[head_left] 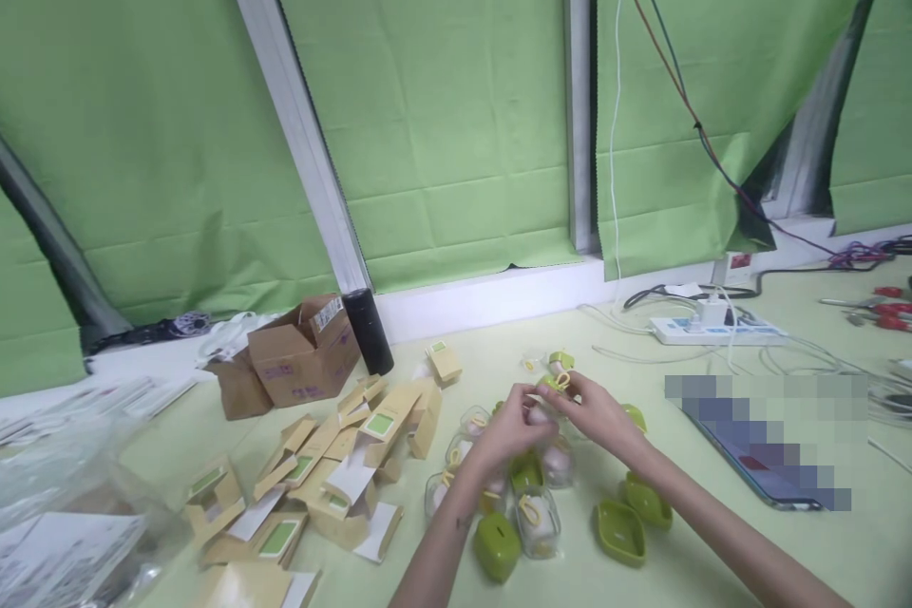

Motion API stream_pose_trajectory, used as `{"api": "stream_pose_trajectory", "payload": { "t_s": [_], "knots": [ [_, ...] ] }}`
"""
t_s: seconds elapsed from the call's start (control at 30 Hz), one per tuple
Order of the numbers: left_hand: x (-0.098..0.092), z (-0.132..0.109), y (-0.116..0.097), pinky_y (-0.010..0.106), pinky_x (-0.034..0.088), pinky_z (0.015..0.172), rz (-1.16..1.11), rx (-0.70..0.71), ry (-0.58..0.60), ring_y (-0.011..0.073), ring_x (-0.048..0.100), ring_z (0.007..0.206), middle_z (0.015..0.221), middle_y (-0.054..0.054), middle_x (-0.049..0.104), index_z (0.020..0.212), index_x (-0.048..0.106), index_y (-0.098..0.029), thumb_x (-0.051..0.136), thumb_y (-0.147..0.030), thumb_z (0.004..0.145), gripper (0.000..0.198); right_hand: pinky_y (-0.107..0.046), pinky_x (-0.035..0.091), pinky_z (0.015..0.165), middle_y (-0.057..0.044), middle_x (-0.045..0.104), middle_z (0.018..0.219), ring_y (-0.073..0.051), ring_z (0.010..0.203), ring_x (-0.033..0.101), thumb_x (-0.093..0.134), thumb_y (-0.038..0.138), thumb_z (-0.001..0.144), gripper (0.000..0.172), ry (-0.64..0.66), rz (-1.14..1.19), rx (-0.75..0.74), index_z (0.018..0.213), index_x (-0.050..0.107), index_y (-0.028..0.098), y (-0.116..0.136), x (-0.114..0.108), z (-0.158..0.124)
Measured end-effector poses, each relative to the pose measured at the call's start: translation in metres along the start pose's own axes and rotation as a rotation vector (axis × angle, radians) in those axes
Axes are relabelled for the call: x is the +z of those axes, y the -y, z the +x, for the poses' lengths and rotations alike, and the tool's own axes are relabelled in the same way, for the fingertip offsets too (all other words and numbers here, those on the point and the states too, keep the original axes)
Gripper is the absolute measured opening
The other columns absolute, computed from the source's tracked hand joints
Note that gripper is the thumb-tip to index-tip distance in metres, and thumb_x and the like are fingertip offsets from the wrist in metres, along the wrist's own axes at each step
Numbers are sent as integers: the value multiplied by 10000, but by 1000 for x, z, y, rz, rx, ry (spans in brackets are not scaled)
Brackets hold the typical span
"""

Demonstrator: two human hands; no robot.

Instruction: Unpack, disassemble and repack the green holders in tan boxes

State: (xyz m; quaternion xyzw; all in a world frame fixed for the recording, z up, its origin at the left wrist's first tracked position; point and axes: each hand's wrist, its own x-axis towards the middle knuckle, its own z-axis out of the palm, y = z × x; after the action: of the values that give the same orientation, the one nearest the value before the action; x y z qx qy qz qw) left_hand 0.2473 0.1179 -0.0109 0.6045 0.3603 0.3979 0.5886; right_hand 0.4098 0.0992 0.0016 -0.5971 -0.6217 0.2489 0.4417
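Both hands meet over a cluster of small green and clear cases in the middle of the table. Between them is a small green-topped case [550, 384] with a yellow loop strap. My left hand [514, 423] is closed round its lower part, which the fingers largely hide. My right hand [590, 407] pinches the top near the strap. Below the hands lie a clear case with a whitish content [539, 524] and a closed green case [497, 546]. A green half shell [619, 532] rests to the right, with another shell [647, 500] touching it.
Several flattened or open kraft boxes [342, 456] spread to the left. Behind them stand a cardboard carton [303, 351] and a black cylinder [368, 331]. A phone [759, 446] lies at right, near a power strip [712, 331] with trailing cables. Plastic wrap [78, 475] covers the left edge.
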Motion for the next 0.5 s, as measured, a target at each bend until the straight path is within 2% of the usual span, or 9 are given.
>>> {"api": "stream_pose_trajectory", "payload": {
  "t_s": [0.07, 0.2, 0.27, 0.33, 0.4, 0.5],
  "knots": [
    [2, 0, 3, 270, 329, 763, 49, 27, -53, 156, 475, 730, 752, -33, 513, 967, 532, -196, 716, -186, 573, 434, -317, 405, 561, -41, 630, 685, -236, 639, 583, 519, 644, 713, 445, -15, -2, -2, 737, 556, 201, 0, -2, 3],
    [7, 2, 1, 299, 295, 863, 106, 92, -155, 223, 447, 943, 848, 12, 533, 847, 581, -204, 740, -163, 521, 364, -334, 459, 699, -70, 648, 904, -241, 850, 606, 463, 603, 782, 460, 12, 70, -46, 962, 539, 187, -1, -7, 3],
    [10, 0, -4, 312, 299, 887, 87, 113, -187, 238, 431, 1012, 899, 35, 544, 825, 586, -201, 726, -200, 563, 297, -332, 476, 702, -82, 624, 1017, -233, 885, 599, 470, 590, 784, 499, 37, 102, -66, 1069, 522, 183, -1, -6, 0],
    [13, -7, -9, 328, 345, 856, 40, 113, -193, 234, 478, 986, 909, 60, 566, 863, 579, -184, 649, -296, 681, 224, -337, 490, 679, -87, 589, 1105, -221, 850, 600, 515, 577, 764, 532, 70, 120, -79, 1131, 523, 192, 0, -4, -5],
    [16, -19, -13, 327, 400, 793, -20, 101, -166, 218, 547, 901, 894, 86, 596, 919, 563, -157, 547, -372, 776, 258, -326, 497, 634, -72, 593, 1093, -190, 747, 600, 574, 552, 738, 542, 119, 134, -90, 1162, 528, 217, 5, -1, -14],
    [19, -43, -15, 310, 438, 764, -251, 69, -173, 194, 600, 838, 892, 89, 638, 995, 533, -159, 583, -378, 767, 320, -276, 474, 527, -24, 614, 957, -127, 567, 550, 613, 514, 732, 508, 220, 149, -118, 1163, 522, 261, 16, 1, -29]
  ]
}}
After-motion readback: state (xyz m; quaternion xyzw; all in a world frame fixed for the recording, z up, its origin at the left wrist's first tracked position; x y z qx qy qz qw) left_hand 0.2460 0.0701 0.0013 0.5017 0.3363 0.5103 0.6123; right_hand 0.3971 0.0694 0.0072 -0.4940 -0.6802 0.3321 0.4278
